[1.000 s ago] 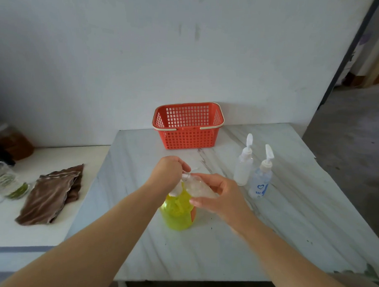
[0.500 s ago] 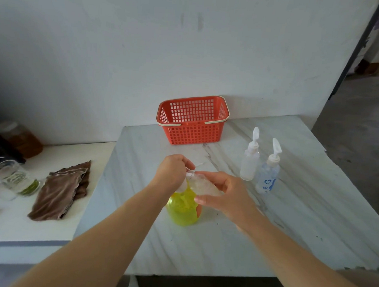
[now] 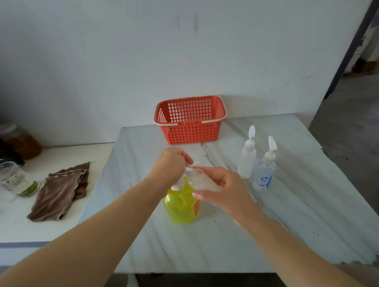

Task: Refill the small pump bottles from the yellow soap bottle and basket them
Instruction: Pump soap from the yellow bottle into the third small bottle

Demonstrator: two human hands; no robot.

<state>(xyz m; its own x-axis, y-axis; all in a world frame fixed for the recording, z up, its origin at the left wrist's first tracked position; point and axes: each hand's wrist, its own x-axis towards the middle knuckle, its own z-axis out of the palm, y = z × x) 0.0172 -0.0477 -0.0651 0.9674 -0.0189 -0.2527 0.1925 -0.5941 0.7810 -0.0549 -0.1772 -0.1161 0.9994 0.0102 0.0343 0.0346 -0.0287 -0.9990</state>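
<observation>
Left grip: my left grip (image 3: 172,165) sits on top of the yellow soap bottle (image 3: 180,206), fingers curled down tight over its white pump (image 3: 176,185). The pump head itself is hidden under my fingers.
Right grip: my right grip (image 3: 222,191) is wrapped around a small clear bottle (image 3: 201,179), thumb on the near side and fingers over the far side. The bottle lies tilted, with its open neck pointing left, up against my left fingers.
Yellow soap bottle: upright at the middle of the marble desk (image 3: 300,213), right in front of me and partly full of yellow-green soap.
Waiting bottles: two more small pump bottles stand upright to my right, close together. One is frosted (image 3: 246,161), the other clear with a blue heart (image 3: 265,175). Both have their pumps on.
Basket: the red basket (image 3: 189,119) stands at the back of the desk against the wall. I see no bottle in it.
Off to the left: a brown cloth (image 3: 60,191), a glass jug (image 3: 9,179) and an amber jar (image 3: 21,140) sit on a lower white surface.
Step in hand: refilling the first small bottle, I judge. Basketing has not begun.
Next move calls for: keeping the small neck under the spout, pressing the pump slowly and watching for drips.
</observation>
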